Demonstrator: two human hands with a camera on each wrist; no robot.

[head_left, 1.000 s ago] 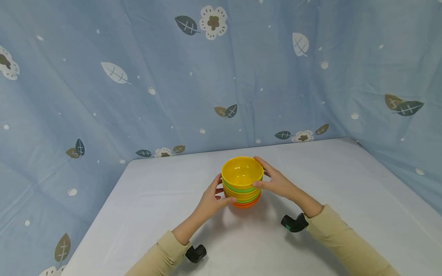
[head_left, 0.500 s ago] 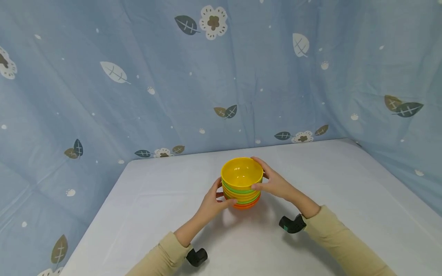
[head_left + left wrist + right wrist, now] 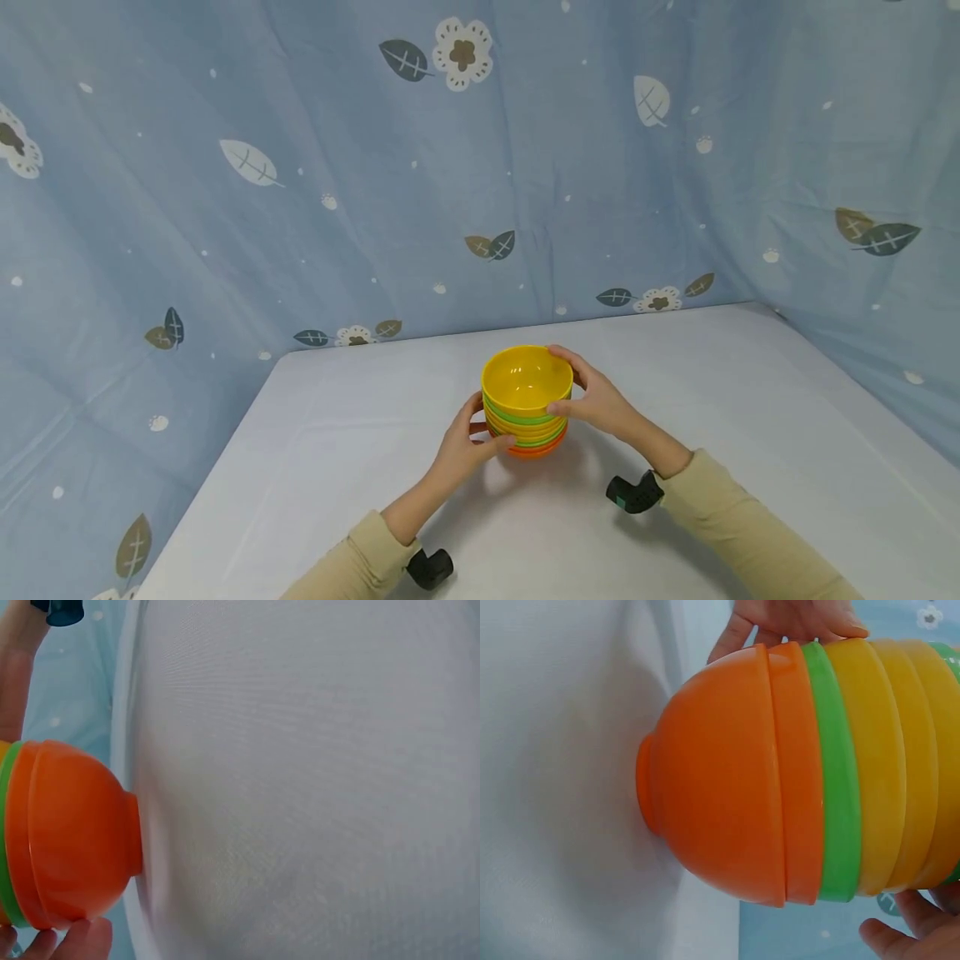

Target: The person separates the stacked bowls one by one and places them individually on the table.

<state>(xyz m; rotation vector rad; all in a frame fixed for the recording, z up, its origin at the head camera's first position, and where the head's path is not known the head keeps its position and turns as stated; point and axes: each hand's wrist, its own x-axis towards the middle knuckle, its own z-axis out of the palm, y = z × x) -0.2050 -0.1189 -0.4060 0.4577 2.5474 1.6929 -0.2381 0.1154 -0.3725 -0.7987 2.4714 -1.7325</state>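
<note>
A stack of nested plastic bowls (image 3: 527,385) stands upright on the white tabletop. The top bowl is yellow and has nothing in it; green and yellow bowls follow, with orange bowls (image 3: 727,776) at the bottom. My left hand (image 3: 459,442) grips the lower left side, thumb at the front and fingers round the back. Higher up on the right, my right hand (image 3: 600,404) holds the stack near the top bowl's rim, its thumb in front. In the left wrist view, left fingertips (image 3: 82,941) lie along the orange bowl. The stack partly hides the fingers behind it.
A white cloth-covered table (image 3: 360,417) surrounds the stack. Behind it hangs a blue curtain (image 3: 337,208) with leaf and flower prints. Black wrist-worn devices (image 3: 635,492) stick out beneath both beige sleeves (image 3: 738,517).
My left hand's fingers have slipped slightly lower along the stack. The bowls stay in place, and my right hand keeps nearly the same hold.
</note>
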